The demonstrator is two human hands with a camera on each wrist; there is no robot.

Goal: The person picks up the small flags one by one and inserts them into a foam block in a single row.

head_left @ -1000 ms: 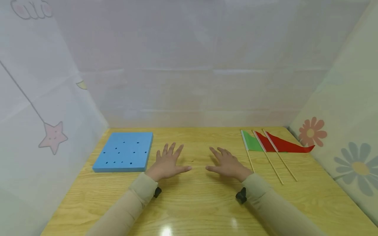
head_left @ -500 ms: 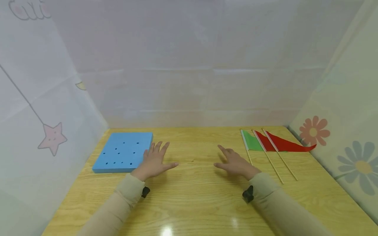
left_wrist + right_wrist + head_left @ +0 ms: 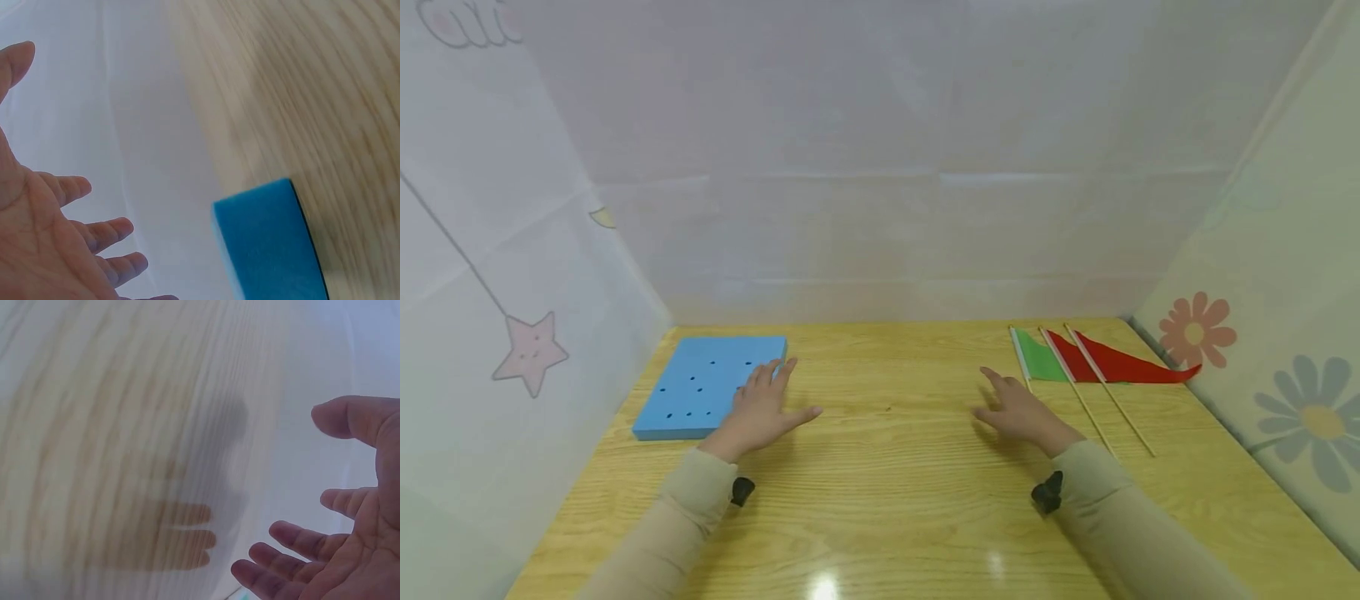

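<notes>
On the left of the table lies a flat blue board (image 3: 700,367) with several small holes in its top. My left hand (image 3: 756,415) overlaps its right front part in the head view, fingers spread and holding nothing. The left wrist view shows a corner of the blue board (image 3: 269,240) beside the spread fingers. My right hand (image 3: 1018,412) is empty too, fingers apart, left of the flags. A green pennant flag (image 3: 1040,358) lies nearest to it, its stick partly hidden by the hand. Two red pennant flags (image 3: 1131,362) lie to the right of the green one, overlapping.
The wooden table (image 3: 887,500) spreads between and in front of both hands. Pale cloth walls (image 3: 880,233) stand at the back and both sides, printed with a star (image 3: 531,353) and flowers (image 3: 1321,422). A dark device sits at each wrist.
My left hand has moved left, from beside the blue board to over its right front part. My right hand has moved right, closer to the flags. The board and flags have stayed put.
</notes>
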